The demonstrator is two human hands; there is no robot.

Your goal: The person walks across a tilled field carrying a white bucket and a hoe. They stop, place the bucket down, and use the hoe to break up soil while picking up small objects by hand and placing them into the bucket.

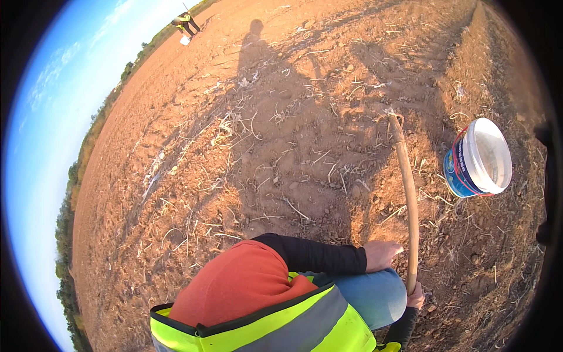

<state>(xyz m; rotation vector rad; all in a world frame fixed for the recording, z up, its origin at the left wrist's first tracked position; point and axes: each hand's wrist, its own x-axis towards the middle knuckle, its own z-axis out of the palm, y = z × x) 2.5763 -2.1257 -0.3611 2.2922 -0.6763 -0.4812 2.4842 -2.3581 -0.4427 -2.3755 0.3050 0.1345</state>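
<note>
My right hand (415,297) is closed around the lower end of a long, slightly curved wooden tool handle (408,189). The handle's far end meets the soil among dry stalks, and I cannot make out a tool head there. Close to the handle, my left hand (383,255) is beside my bent knee (380,292) in blue jeans. Its fingers are partly hidden, so whether they hold anything is unclear. A white and blue plastic bucket (466,169) with a red bail handle and printed writing stands on the ground to the right of the wooden handle.
Reddish-brown tilled soil (303,171) with dry stalks surrounds me, and a raised ridge (473,48) runs at the upper right. Far off, a person (187,22) in a high-visibility vest bends over a white container (184,40). Trees (66,259) line the field's edge.
</note>
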